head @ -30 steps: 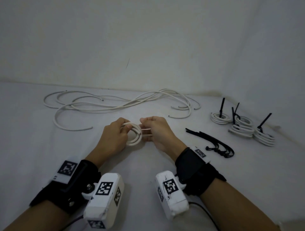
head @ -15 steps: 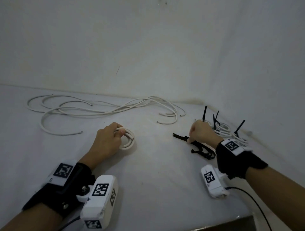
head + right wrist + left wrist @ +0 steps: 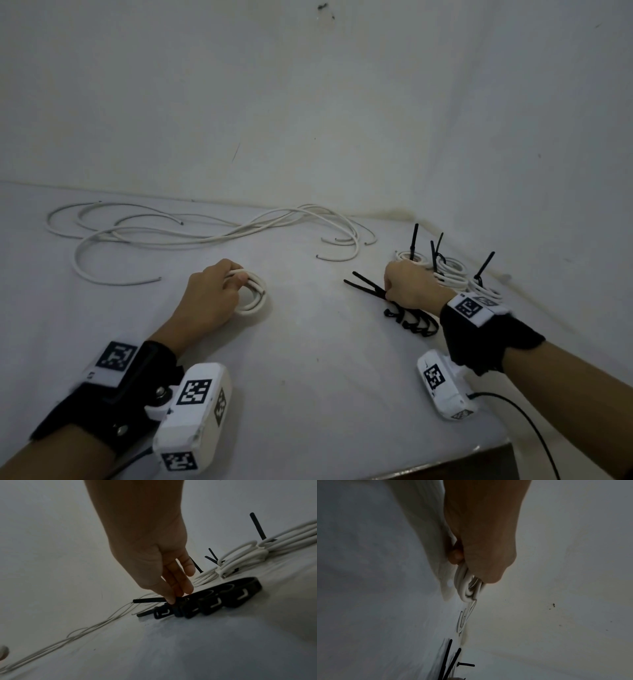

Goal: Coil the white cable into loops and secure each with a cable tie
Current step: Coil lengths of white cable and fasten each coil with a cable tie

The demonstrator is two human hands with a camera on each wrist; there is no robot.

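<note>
My left hand grips a small coil of white cable that rests on the white table; in the left wrist view the coil sticks out under the curled fingers. My right hand is at the pile of black cable ties, off to the right. In the right wrist view its fingertips pinch one black cable tie at the end of the pile. Two tie tails stick out left of the hand.
Loose white cables lie spread along the back of the table. Three tied coils with upright black tie tails stand at the far right by the wall corner. The table's front edge runs at the lower right.
My right hand let go of the coil, moved right to the pile of cable ties and took hold of one. The left hand has kept the coil in place.
</note>
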